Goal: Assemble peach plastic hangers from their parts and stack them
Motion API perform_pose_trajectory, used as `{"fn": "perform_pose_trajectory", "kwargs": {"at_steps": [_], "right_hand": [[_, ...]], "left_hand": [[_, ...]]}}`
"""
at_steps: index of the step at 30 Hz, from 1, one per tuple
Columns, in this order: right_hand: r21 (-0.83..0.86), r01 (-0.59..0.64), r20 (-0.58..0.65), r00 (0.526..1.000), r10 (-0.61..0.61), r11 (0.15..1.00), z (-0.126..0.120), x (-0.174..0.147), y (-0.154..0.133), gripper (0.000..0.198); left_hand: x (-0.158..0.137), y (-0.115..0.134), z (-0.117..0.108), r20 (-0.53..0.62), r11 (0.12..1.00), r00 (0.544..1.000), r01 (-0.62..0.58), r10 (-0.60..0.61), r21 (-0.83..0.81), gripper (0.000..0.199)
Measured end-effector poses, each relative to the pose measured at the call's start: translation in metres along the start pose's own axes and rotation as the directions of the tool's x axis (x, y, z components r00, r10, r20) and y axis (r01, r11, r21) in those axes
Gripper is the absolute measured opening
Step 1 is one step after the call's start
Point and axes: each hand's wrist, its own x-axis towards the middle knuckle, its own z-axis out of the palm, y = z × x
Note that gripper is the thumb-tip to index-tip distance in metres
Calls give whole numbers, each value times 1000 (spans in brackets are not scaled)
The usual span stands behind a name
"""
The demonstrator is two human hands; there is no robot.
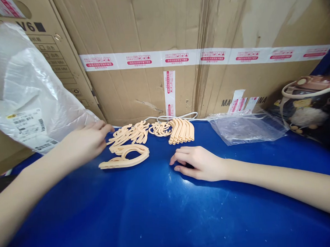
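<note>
My left hand (88, 140) hovers at the left end of a row of beige plastic parts, its fingers reaching to the right and holding nothing I can see. Just right of it lies a loose heap of slim curved arms (139, 132). Nearer to me are folded beige hangers (125, 162), partly stacked. Small hook pieces (161, 129) sit in the middle of the row, beside a neat stack of curved tubular arms (182, 130). My right hand (196, 163) rests on the blue table in front of that stack, thumb and fingers apart, with nothing between them.
Big cardboard boxes (141, 91) stand along the back. A white plastic mailer bag (27, 82) leans at the left behind my forearm. A clear plastic bag (242, 128) and a white cable (178, 117) lie at the rear. At the right is a clear bag with a brown top (305, 108).
</note>
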Motion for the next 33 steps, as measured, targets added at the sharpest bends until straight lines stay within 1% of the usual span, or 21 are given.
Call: {"fn": "perform_pose_trajectory", "kwargs": {"at_steps": [1,2,3,4,5,6,7,8,9,11,13,14,16,18,22,25,28,33], "right_hand": [[-3,-6,0,1000,6,1000,-1,0,-1,19],[-7,-28,-12,1000,28,1000,-3,1,-2,20],[-15,-72,-45,996,71,997,-7,2,-1,23],[-22,-137,-102,986,135,990,-13,3,2,27],[-22,-220,-177,961,213,975,-20,5,8,31],[-26,-320,-280,912,300,947,-29,6,16,35],[-13,-397,-359,859,366,918,-38,7,26,35],[8,-458,-412,809,420,889,-47,8,39,31],[25,-523,-405,774,487,852,-55,9,53,26],[85,-673,-317,680,661,734,-63,8,79,21],[106,-711,-237,660,713,695,-62,7,99,22],[115,-723,-201,655,729,681,-58,6,105,25],[117,-737,-162,647,745,665,-49,5,112,32],[100,-753,-163,632,757,650,-41,6,112,38],[47,-780,-208,603,770,623,-36,10,111,45],[41,-788,-215,593,776,614,-36,11,113,40],[66,-791,-212,585,783,609,-34,12,115,33],[94,-786,-216,583,783,611,-32,13,114,37]], "left_hand": [[2,9,-2,7,996,999,-39,38,78,27],[3,21,-5,-2,993,997,-80,80,86,30],[3,35,-7,-69,993,991,-114,115,19,32],[0,50,-8,-147,982,977,-169,155,-84,32],[-4,65,-8,-191,959,965,-215,179,-183,32],[-9,80,-7,-187,933,962,-245,200,-263,32],[-15,94,-6,-172,902,954,-288,244,-322,32],[-22,106,-5,-132,869,945,-326,298,-372,34],[-27,116,-3,-98,834,930,-361,354,-416,36],[-35,128,0,-40,768,891,-413,453,-489,39],[-38,132,4,17,729,864,-415,504,-544,40],[-37,131,5,45,724,862,-394,505,-567,39],[-35,129,8,88,725,873,-337,479,-601,36],[-33,127,9,104,721,883,-300,457,-625,34],[-33,128,11,84,697,886,-297,457,-653,34],[-34,128,12,60,687,894,-297,444,-663,33],[-34,128,11,57,685,893,-301,447,-663,33],[-34,127,10,103,701,885,-283,454,-655,34]]}}
